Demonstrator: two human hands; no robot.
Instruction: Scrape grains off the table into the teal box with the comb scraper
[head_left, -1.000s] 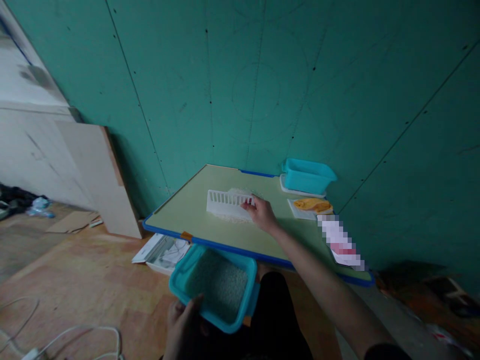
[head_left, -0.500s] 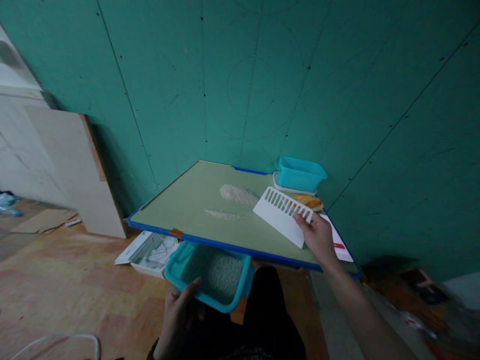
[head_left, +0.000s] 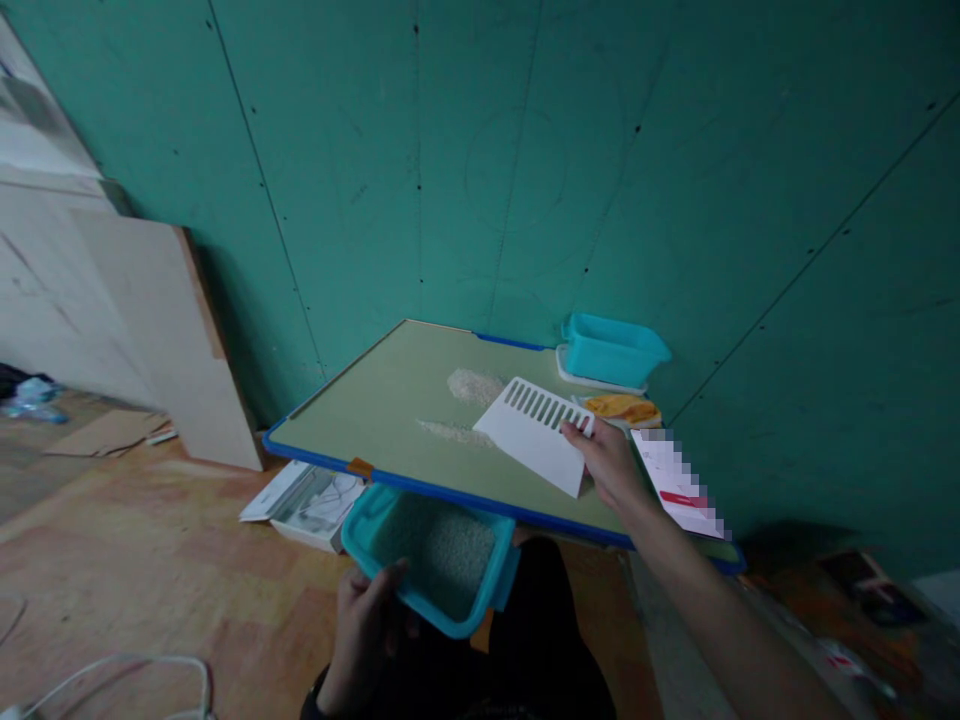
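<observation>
My left hand (head_left: 371,610) is closed on the near rim of a turquoise plastic tub (head_left: 442,620), thumb over the edge. Pale grains (head_left: 450,555) lie inside the tub, which sits just below the front edge of the table (head_left: 360,400). In my right hand (head_left: 604,455) is a white slotted scraper (head_left: 536,435), gripped at its right end. Its slots face up and away, and its plain edge is low over the tabletop. Beside the scraper's left end, a heap of pale grains (head_left: 472,386) and a thinner streak of grains (head_left: 450,430) lie on the table.
A second turquoise tub (head_left: 615,350) stands on a white lid at the table's back right. Near it lie a yellow-orange item (head_left: 622,407) and a white-and-red sheet or screen (head_left: 667,480). A green wall (head_left: 337,150) rises behind. An open white box (head_left: 311,510) is on the floor.
The scraper in my right hand has moved left across the tabletop, nearer the grains. My left hand still holds the tub. The view has shifted slightly.
</observation>
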